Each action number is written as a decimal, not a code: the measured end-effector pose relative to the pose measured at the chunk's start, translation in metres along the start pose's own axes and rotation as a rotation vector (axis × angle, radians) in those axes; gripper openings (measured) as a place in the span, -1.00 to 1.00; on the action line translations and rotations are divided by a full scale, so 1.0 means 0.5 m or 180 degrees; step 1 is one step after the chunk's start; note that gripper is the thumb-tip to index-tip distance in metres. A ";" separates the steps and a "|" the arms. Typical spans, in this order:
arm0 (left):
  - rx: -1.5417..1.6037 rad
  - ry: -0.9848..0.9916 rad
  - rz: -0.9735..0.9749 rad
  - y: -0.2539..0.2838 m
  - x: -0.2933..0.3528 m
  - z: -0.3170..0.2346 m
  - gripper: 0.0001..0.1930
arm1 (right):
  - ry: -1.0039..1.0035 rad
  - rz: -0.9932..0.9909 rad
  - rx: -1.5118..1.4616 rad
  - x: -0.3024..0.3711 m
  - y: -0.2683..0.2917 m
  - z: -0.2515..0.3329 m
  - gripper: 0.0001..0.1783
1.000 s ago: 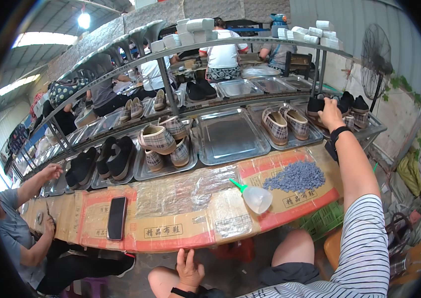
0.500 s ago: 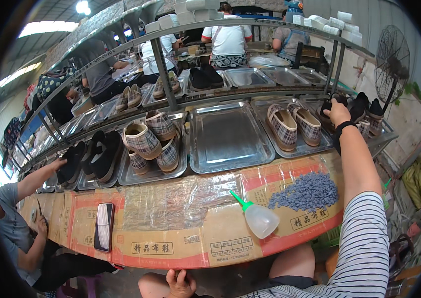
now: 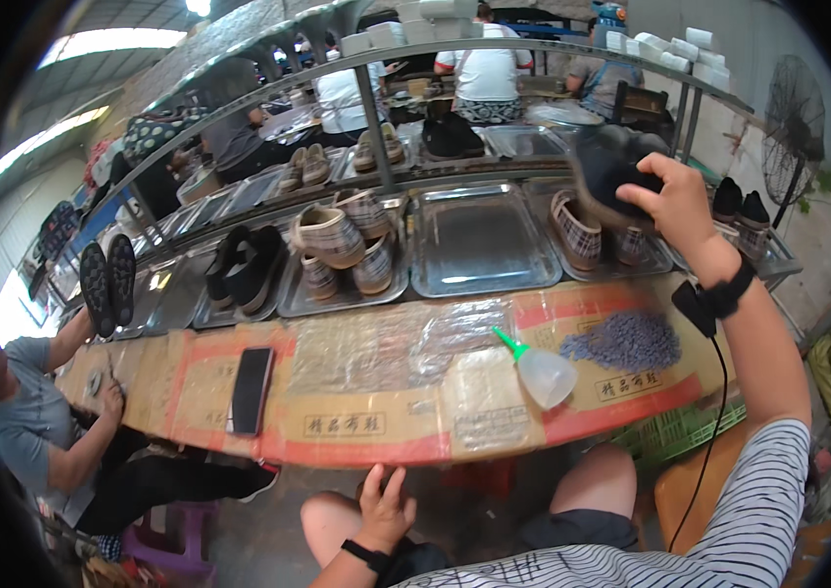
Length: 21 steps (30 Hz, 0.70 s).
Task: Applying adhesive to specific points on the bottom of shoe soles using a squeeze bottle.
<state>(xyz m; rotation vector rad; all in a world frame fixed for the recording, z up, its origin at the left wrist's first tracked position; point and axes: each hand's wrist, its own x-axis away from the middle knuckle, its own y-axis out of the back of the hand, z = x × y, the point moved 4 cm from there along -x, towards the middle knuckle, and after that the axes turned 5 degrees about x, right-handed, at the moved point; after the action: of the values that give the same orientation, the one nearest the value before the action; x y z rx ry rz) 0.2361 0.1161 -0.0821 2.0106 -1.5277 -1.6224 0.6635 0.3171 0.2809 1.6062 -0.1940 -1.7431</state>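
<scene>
My right hand [image 3: 675, 201] is raised over the right end of the conveyor, gripping a black shoe [image 3: 609, 178] above a tray that holds plaid shoes [image 3: 577, 228]. My left hand [image 3: 385, 507] rests open on my left knee below the table edge, holding nothing. On the cardboard-covered table in front of me lie a squeeze bottle with a green nozzle [image 3: 540, 371] and a heap of small grey-blue pieces [image 3: 626, 342].
An empty metal tray [image 3: 480, 242] sits mid-conveyor, with trays of plaid shoes [image 3: 339, 242] and black shoes [image 3: 250, 266] to its left. A black phone [image 3: 251, 388] lies on the table. A person at the left holds up black shoes [image 3: 107, 279]. A fan [image 3: 793, 127] stands at the right.
My right hand has lifted a black shoe off the right-hand tray and brought it leftward and up. My left hand has settled on my knee.
</scene>
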 end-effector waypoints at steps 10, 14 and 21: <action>0.1032 0.0084 -0.0856 0.256 -0.170 -0.201 -0.81 | 0.1149 0.1078 -0.1547 0.293 -0.040 0.378 -0.65; 0.1704 0.0868 -0.0214 0.296 -0.266 -0.244 -0.85 | 0.1003 0.1676 -0.1751 0.450 -0.059 0.490 -0.75; -0.0462 0.0354 0.1535 0.149 -0.327 -0.254 -0.57 | 0.1320 0.1935 -0.1711 0.552 -0.073 0.557 -0.81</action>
<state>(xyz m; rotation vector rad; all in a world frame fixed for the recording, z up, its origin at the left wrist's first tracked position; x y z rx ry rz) 0.3077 0.1463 0.1238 1.4798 -1.6359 -1.3578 0.4129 0.0756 0.0969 1.2862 -0.0017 -0.8771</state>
